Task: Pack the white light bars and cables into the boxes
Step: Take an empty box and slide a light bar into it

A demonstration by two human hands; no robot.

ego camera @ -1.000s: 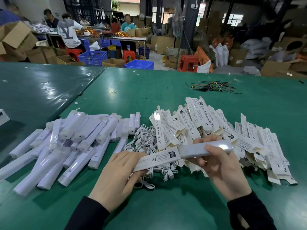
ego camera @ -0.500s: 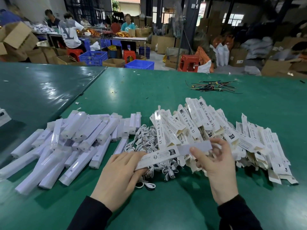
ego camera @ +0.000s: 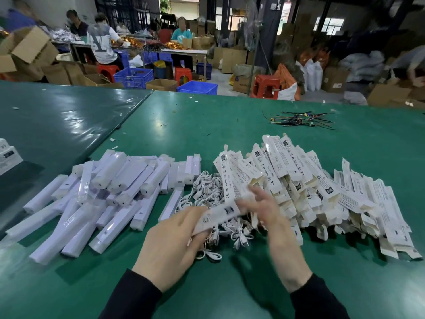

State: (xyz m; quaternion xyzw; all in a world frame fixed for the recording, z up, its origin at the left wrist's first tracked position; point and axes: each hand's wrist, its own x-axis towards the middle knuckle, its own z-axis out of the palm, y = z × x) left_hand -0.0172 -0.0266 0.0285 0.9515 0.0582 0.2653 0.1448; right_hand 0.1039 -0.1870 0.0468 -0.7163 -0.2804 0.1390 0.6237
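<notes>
While the green desk carries white plastic light bars leftward, flat printed cardboard boxes rightward and coiled white cables between, left hand grips one narrow white box near the front edge; right hand, blurred, fingers spread at its end

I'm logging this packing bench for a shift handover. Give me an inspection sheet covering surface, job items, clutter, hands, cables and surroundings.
Surface: green table, glossy, with a seam to a darker section on the left.
Job's things: heap of wrapped white light bars on the left; heap of flat printed boxes on the right; one box held between the hands.
Clutter: bundle of thin coloured wires at the far side; small white scraps near the seam.
Hands: left hand grips the box's near end; right hand at its far end, blurred, fingers spread.
Cables: pile of coiled white cables between the heaps.
Surroundings: blue crates, red stools, cardboard cartons, seated workers behind.
</notes>
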